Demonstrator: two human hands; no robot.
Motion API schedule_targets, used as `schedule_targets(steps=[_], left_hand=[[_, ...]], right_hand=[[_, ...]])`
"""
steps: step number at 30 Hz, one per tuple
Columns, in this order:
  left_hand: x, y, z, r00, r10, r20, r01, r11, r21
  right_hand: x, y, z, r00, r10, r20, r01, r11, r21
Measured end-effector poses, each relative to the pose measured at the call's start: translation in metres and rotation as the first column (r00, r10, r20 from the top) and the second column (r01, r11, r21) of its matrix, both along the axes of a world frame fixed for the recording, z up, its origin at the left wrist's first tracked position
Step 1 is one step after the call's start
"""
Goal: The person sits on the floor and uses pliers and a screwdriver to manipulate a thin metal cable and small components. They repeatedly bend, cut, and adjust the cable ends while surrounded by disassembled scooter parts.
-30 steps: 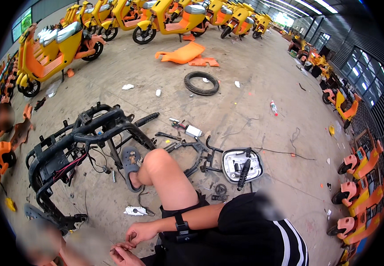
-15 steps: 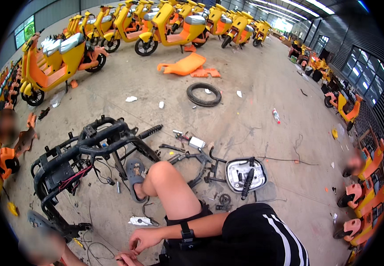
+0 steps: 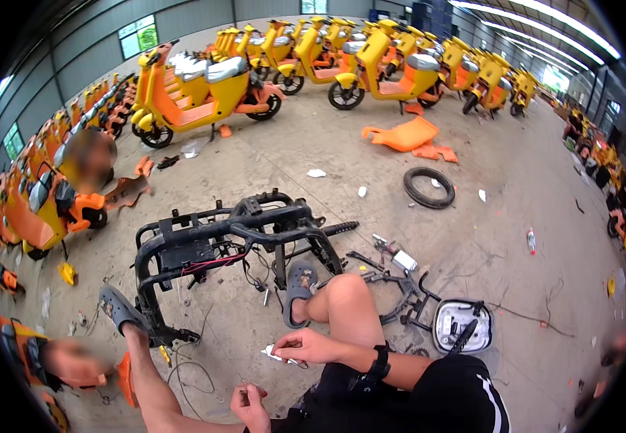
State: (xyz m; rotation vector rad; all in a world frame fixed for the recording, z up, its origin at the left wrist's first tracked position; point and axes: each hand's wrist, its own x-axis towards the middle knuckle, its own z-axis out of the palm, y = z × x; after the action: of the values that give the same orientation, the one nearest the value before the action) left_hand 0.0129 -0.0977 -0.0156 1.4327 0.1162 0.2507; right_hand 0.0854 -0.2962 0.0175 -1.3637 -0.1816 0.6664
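My left hand [image 3: 251, 407] is low in the picture near my lap, its fingers curled in; whatever they hold is too small to make out. To its upper right, my right hand [image 3: 309, 346] has thumb and fingertips drawn together, and anything between them is hidden. Behind those fingertips a white part [image 3: 277, 353] lies on the floor, partly covered by the hand. A bare black scooter frame [image 3: 219, 232], with pink wires and loose cables, stands in front of me between my grey clogs. Neither hand touches the frame.
Right of my knee lie a white-lined tray-shaped part [image 3: 443, 328] with a shock absorber [image 3: 464, 336] on it, black brackets [image 3: 400, 299] and a silver box [image 3: 404, 260]. Farther off are a tyre [image 3: 429, 201], an orange panel [image 3: 407, 135] and rows of yellow scooters [image 3: 215, 94].
The view has swung left, so the scene sits farther right. My hands, close together before, are now apart, the right one farther forward over the white part.
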Motion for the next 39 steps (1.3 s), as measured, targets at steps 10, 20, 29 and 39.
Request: schedule_targets(steps=[10, 20, 29, 39], left_hand=[[-0.035, 0.013, 0.000, 0.998, 0.045, -0.053, -0.047, 0.999, -0.023], [-0.005, -0.008, 0.007, 0.989, 0.080, 0.127, -0.078, 0.997, -0.020], [0.005, 0.008, 0.038, 0.955, 0.103, 0.279, -0.036, 0.971, -0.237], [0.005, -0.016, 0.028, 0.980, 0.018, 0.197, 0.019, 0.982, -0.186]], right_hand=[[0.016, -0.006, -0.007, 0.994, 0.053, 0.099, -0.039, 0.989, -0.143], [-0.036, 0.050, -0.028, 0.933, -0.073, 0.353, 0.104, 0.992, -0.070], [-0.013, 0.102, -0.002, 0.953, 0.047, 0.299, -0.047, 0.999, -0.005], [-0.033, 0.084, -0.055, 0.965, 0.059, 0.256, -0.064, 0.998, 0.008]])
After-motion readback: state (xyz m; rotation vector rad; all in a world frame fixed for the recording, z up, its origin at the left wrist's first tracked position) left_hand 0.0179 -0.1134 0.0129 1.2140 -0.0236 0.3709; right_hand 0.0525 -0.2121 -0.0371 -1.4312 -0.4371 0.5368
